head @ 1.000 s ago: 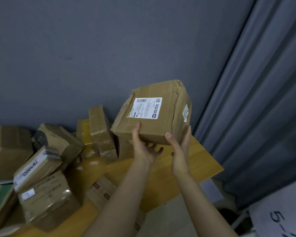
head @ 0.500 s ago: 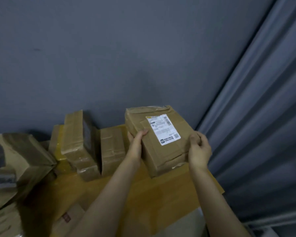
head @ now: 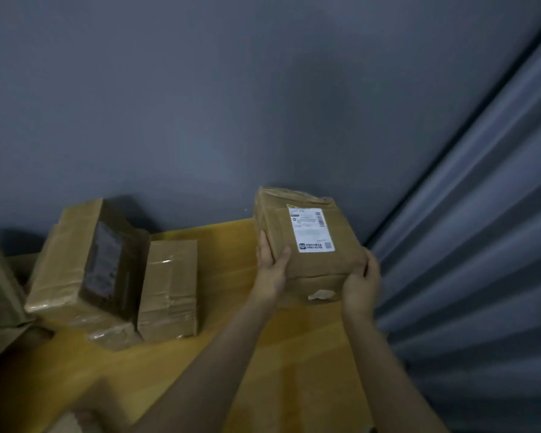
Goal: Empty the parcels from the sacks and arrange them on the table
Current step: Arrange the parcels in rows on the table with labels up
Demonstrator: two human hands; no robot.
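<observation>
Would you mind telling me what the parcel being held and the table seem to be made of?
The parcel looks like brown cardboard, creased and dented, with a white paper label. The table looks like yellowish wood or laminate, smooth with faint plank lines; which is unclear.

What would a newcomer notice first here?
The brown cardboard parcel with a white shipping label, held between the left hand and right hand at the far right of the yellow wooden table. Then the large taped brown box and the smaller taped box beside it, left, by the grey wall.
</observation>
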